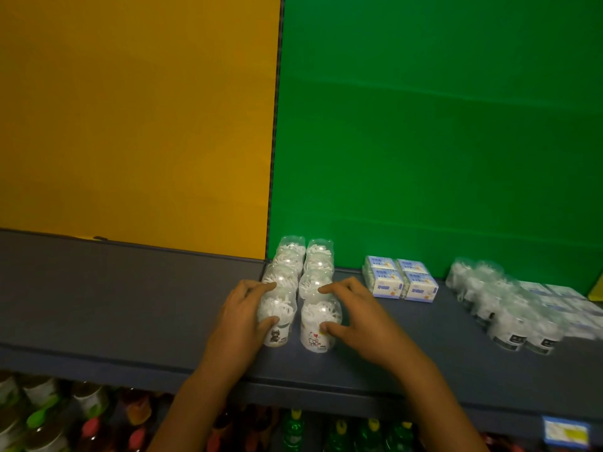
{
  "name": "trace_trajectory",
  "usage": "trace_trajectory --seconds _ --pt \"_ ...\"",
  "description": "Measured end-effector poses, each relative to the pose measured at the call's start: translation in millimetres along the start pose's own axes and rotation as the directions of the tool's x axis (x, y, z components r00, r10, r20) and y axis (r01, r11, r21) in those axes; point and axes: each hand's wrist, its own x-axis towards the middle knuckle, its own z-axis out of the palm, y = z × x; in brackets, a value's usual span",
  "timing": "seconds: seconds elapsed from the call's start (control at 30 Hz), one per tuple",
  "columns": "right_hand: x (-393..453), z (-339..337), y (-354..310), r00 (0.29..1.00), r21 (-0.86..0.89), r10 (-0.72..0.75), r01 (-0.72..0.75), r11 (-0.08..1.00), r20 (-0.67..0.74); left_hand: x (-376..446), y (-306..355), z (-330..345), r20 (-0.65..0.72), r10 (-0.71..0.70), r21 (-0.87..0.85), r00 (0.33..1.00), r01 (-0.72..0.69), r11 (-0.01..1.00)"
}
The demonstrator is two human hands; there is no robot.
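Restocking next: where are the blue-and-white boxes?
Head view: the blue-and-white boxes sit on the shelf, right of the right hand and its swab jar, by the green panel.

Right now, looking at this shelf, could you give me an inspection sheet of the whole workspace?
Surface: dark grey shelf board, level, carrying goods.
Job's things: two rows of clear plastic jars of white cotton swabs; the front left jar and front right jar stand upright side by side.
Clutter: small blue-and-white boxes to the right; further clear swab jars beyond, blurred.
Grippers: left hand grips the front left jar; right hand grips the front right jar.
Cables: nothing seen.
Surroundings: yellow back panel, green back panel; coloured-capped bottles on the shelf below.
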Motion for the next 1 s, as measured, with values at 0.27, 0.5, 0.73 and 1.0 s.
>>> trace_trajectory --seconds 0.27,0.5,0.73,1.0 --pt "9 -3 0 0.999 -0.043 0.047 -0.046 0.998 0.022 1 3 9 -0.052 0.039 -0.01 0.998 -0.039 0.999" --pt "12 -6 -4 0.998 -0.046 0.045 -0.043 0.998 0.051 7 -8 4 0.007 0.055 -0.044 0.998 -0.055 0.998" --pt "37 -8 -2 0.994 0.014 0.037 -0.036 0.999 -0.101 44 -11 -10 -0.036 -0.032 -0.202 0.999 0.024 0.979" --pt "62 -1 16 0.992 -0.044 0.09 -0.095 0.995 -0.091 76 -23 3 0.117 -0.106 -0.254 0.987 0.133 0.958"
